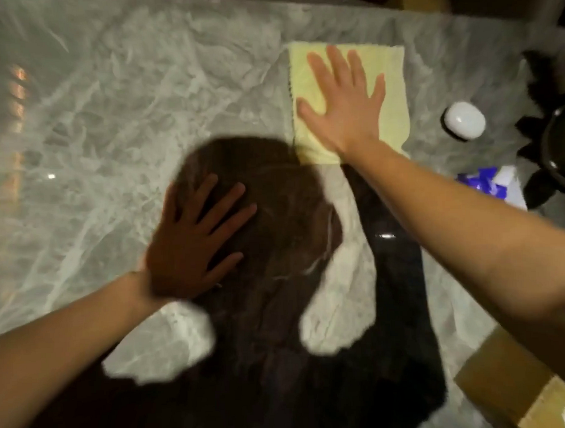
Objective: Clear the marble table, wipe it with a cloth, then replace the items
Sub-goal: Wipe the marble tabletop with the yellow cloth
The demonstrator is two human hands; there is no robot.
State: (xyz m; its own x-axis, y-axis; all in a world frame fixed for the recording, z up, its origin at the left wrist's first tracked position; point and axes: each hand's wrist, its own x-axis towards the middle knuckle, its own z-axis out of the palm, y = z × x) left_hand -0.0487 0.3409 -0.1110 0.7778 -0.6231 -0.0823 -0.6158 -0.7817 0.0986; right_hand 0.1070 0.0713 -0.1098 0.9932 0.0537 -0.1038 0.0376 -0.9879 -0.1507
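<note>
A person leans over the marble table, the right hand spread flat, fingers splayed, pressing a yellow cloth against the stone toward the table's far right. The left hand lies open and empty, palm down on the bare marble nearer the front edge, apparently bracing the reach, with the person's own shadow falling across it.

The wiping step looks to be under way. Doing it well likely means keeping the whole palm on the cloth so it stays flat and does not bunch, and working in overlapping passes toward the wide bare stretch at the left, which offers ample room. The far edge lies just beyond the cloth, so a push in that direction has little travel left.

The right side is tighter. A small white rounded object sits near the cloth, with a blue-and-white packet closer to the front and a dark round vessel at the right edge; what these are is hard to tell in the blur. A sweep to the right could knock them, which suggests the clearing is not quite complete there. A cardboard box stands at the front right corner.
</note>
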